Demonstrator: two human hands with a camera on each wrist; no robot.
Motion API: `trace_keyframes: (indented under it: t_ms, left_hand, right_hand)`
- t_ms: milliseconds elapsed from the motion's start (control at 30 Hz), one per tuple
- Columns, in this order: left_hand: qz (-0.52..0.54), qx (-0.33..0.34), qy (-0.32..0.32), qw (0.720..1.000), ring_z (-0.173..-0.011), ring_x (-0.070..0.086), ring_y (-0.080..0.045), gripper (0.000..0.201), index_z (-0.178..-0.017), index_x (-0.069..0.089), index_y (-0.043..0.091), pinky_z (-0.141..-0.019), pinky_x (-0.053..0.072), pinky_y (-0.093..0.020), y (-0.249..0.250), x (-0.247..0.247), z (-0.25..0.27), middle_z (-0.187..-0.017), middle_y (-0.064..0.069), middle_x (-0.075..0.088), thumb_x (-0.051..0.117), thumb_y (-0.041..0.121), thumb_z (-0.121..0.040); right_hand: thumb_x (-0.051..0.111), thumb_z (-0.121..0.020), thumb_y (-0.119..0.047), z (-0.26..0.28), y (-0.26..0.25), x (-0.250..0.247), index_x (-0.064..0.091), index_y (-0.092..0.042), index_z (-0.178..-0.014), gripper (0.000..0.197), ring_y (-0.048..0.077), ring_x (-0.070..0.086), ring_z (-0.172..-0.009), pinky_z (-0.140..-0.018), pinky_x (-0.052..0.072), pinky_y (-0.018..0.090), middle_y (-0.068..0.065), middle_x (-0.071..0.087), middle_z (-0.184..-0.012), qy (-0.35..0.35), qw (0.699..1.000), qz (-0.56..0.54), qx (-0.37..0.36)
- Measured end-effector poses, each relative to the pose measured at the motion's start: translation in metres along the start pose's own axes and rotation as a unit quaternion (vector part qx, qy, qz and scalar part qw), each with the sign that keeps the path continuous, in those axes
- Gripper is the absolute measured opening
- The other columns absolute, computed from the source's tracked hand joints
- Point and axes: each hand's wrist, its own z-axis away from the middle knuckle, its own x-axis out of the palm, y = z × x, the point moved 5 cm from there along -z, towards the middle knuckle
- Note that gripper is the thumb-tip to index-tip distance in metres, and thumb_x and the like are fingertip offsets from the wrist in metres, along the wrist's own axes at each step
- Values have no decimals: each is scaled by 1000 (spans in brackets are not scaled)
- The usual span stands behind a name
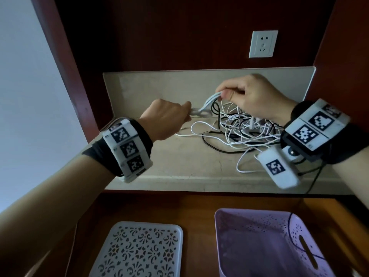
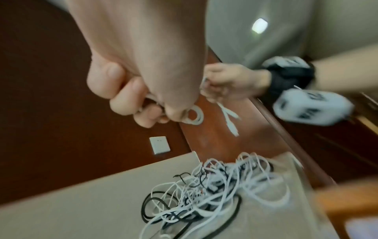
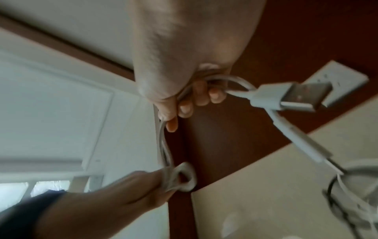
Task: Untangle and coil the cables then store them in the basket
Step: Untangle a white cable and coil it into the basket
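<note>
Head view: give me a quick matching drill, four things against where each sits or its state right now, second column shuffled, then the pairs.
Things:
1. white cable bundle
2. tangled pile of cables
3. purple basket
4. patterned lid

Places or states:
A. lying flat on the wooden surface, left of the basket
B. held between the left hand and the right hand
C. on the wooden surface, with one thin dark cord draped over its rim
D. loose on the beige shelf

Pairs: 1-B, 2-D, 3-C, 4-A
</note>
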Motion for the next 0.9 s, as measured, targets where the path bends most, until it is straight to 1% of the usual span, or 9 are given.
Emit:
trace_keyframes:
  t_ms: [100,200,267,367,500,567,667,767,900]
  left_hand:
    - [27,53,28,998,-84,60,-29,32,-121,37,14,-62,37,-34,20,-12,13,-110,-6,55,26,36,-101]
    - [171,40,68,982,-77,49,-26,29,-119,37,13,-62,30,-33,32,-33,20,-106,-3,46,28,33,-100]
    - [214,6,106,971,-74,42,-26,28,-117,37,12,-59,23,-32,30,-44,20,-105,-3,44,28,32,-101]
    - [172,-85,152,970,-83,54,-33,33,-117,39,11,-52,19,-32,16,-52,17,-111,-6,51,27,35,-99]
    - [61,-101,128,985,-79,61,-31,31,-121,38,12,-43,19,-28,14,-42,7,-108,-8,56,24,32,-102]
    - [40,-102,119,987,-72,59,-29,23,-120,39,13,-43,20,-28,12,-38,3,-102,-7,59,27,25,-104]
    - [2,-92,96,991,-63,48,-23,21,-121,40,14,-45,22,-27,9,-31,1,-95,-4,61,34,13,-101]
    - [-51,-49,67,995,-73,59,-25,26,-120,42,16,-46,22,-27,11,-25,2,-98,-3,60,35,7,-97]
    - [-43,-16,51,998,-91,62,-30,22,-113,49,11,-62,33,-31,11,-23,4,-107,-5,61,34,9,-98]
  right_hand:
    - [57,-92,-14,-10,6,-10,72,-11,-99,17,12,57,-68,-66,45,28,4,66,-80,41,999,-4,-4]
    - [54,-94,-12,-15,9,-2,70,-16,-96,16,-5,50,-64,-62,37,9,-14,59,-73,25,994,-102,14]
    - [54,-93,-13,-12,12,10,66,-23,-89,16,-3,55,-70,-68,46,16,-14,62,-74,19,983,-176,47]
    - [48,-97,-17,1,8,36,54,-37,-69,35,-3,49,-51,-59,42,23,-3,58,-67,-24,994,-82,70]
    - [39,-100,-20,18,-16,67,57,-24,-81,27,-7,50,-55,-57,32,13,-15,53,-53,-122,989,-57,63]
    - [38,-101,-24,22,-27,72,48,-22,-79,24,9,51,-63,-61,33,26,-12,44,-59,-142,989,30,30]
    - [41,-97,-15,20,-38,63,48,-13,-94,8,32,61,-76,-59,34,29,6,58,-76,-143,959,240,-49]
    - [61,-83,-9,18,-58,43,62,-10,-82,2,26,61,-49,-47,25,23,5,61,-61,-72,910,379,-150]
    - [44,-87,-26,7,-55,22,66,-15,-70,29,19,53,-40,-46,22,17,-1,54,-52,17,906,351,-235]
